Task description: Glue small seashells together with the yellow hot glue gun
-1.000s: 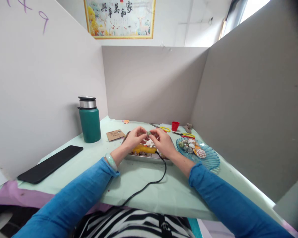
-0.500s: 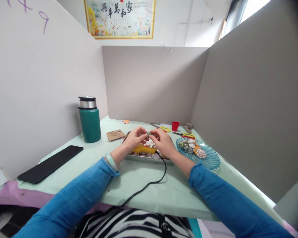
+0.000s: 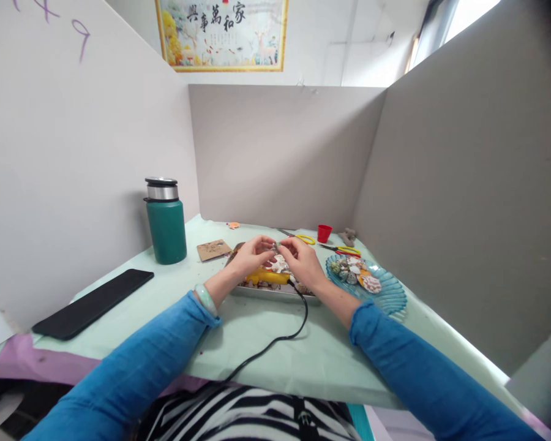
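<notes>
Left hand [image 3: 253,255] and right hand [image 3: 300,260], fingertips drawn close, pinch a small greenish piece [image 3: 276,247] between them, above a metal tray [image 3: 266,294] bearing a yellow corded tool [image 3: 269,277], left of the blue plate [image 3: 392,293]. Probably shell, the piece should handle as light, stiff and brittle; its outer edges suit a gentle grip.

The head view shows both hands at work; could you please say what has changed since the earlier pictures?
The left hand and right hand have shifted slightly, and less of the small greenish piece between them shows; no release is clear. The yellow tool, tray, blue plate and green bottle stayed put.
</notes>
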### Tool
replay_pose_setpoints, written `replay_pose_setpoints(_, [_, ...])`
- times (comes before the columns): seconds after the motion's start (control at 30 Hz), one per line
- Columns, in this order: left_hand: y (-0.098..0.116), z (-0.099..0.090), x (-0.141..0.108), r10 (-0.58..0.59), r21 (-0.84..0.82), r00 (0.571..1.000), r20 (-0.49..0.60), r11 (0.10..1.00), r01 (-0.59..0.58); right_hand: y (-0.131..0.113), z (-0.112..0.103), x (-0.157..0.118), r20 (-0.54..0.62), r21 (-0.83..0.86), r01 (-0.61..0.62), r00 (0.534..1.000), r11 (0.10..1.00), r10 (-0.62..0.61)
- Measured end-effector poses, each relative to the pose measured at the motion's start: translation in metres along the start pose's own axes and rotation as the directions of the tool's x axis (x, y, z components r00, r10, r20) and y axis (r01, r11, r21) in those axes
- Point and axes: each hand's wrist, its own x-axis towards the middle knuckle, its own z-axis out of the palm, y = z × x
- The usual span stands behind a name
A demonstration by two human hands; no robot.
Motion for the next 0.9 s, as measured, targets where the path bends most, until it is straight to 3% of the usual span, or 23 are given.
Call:
replay_pose_setpoints(0.63, [0.016,0.004,-0.007,-0.095,-0.068,0.995,-0.032,0.993,0.093,0.001,-0.001,0.0,0.12,0.052,-0.055,0.992,0.997,0.048])
replay_pose_setpoints(0.9, [0.009,0.003,-0.003,-0.039,-0.032,0.999,-0.035,0.999,0.038,-0.007,-0.004,-0.001,0.114,0.016,-0.067,0.991,0.998,0.065])
